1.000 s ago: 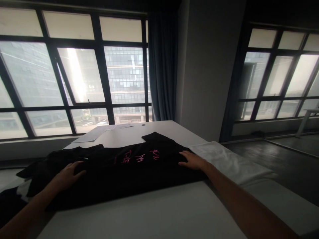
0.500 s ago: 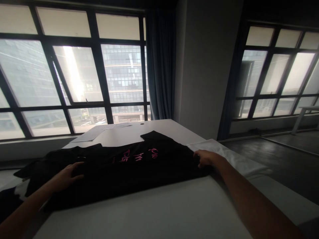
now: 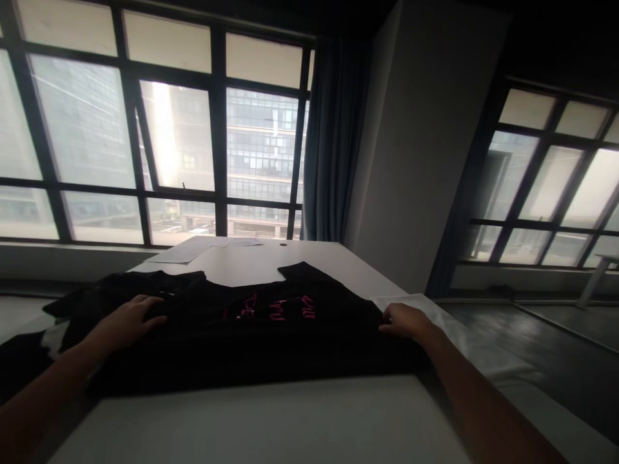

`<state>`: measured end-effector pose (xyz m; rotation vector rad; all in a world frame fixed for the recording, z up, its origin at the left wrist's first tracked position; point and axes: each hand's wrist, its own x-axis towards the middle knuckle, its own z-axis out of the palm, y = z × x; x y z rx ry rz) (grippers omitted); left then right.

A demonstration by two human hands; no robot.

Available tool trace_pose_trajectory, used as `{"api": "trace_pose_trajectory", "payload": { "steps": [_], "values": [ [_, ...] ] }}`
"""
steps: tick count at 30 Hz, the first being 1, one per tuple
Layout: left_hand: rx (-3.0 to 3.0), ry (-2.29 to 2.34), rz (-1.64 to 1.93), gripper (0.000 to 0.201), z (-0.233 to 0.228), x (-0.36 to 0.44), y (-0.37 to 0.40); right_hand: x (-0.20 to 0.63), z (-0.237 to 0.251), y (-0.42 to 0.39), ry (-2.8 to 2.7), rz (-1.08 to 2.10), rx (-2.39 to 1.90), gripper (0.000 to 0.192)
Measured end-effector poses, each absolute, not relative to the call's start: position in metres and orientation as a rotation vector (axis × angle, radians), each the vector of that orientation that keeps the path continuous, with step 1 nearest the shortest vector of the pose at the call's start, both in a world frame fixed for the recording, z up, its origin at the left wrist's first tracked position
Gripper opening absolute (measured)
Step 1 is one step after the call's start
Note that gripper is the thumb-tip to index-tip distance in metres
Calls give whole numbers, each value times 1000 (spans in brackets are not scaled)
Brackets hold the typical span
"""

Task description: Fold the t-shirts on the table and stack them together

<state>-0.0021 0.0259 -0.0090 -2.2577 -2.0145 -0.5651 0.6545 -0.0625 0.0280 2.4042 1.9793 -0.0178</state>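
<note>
A black T-shirt (image 3: pixel 261 351) with pink lettering lies spread across the white table, one sleeve pointing toward the far side. On its left part rests my left hand (image 3: pixel 128 321), the thumb apart from the fingers. My right hand (image 3: pixel 405 320) is closed on the shirt's right edge, fingers curled in; the fingertips are partly hidden. More dark cloth lies bunched past my left wrist, and I cannot tell where it parts from the shirt.
The white table (image 3: pixel 251 425) runs toward the window (image 3: pixel 184 135). Papers (image 3: pixel 176 250) lie at its far left. White cloth or plastic (image 3: pixel 464 335) lies along the right side. A blue curtain (image 3: pixel 333 142) and a grey pillar (image 3: pixel 425 148) stand behind the table.
The view has tilted and shifted, so the room appears moved rightward. Both hands stay at about the same places on the shirt, whose near edge now lies more level in view.
</note>
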Motion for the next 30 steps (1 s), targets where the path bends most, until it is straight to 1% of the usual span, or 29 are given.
{"api": "trace_pose_trajectory", "payload": {
  "steps": [2,3,6,9,11,13,15,18,21,25,30],
  "values": [
    [-2365,-1901,-589,62,-12,8,26,631,28,-44,2164,169,2339,35],
    [-2404,-1863,-580,61,-15,12,26,618,26,-32,2279,178,2278,35],
    [-2459,-1846,-503,56,-22,21,23,582,16,7,2508,53,2085,39],
    [-2470,-1857,-462,44,-24,28,17,557,7,41,2501,-61,2031,49],
    [-2422,-1882,-457,36,-20,32,12,548,8,59,2436,-97,2061,45],
    [-2335,-1931,-472,32,-14,37,8,545,15,71,2405,-67,2110,37],
    [-2230,-1973,-525,34,-7,39,6,546,23,80,2444,25,2181,32],
    [-2134,-2000,-570,37,-2,35,11,548,29,89,2445,89,2227,32],
    [-2204,-2017,-478,35,3,30,29,548,26,101,2372,1,2156,34],
    [-2397,-1896,-418,41,18,40,68,547,26,137,2356,2,2202,33],
    [-2443,-1825,-149,42,36,70,125,551,24,202,2314,7,2300,34]
  ]
}}
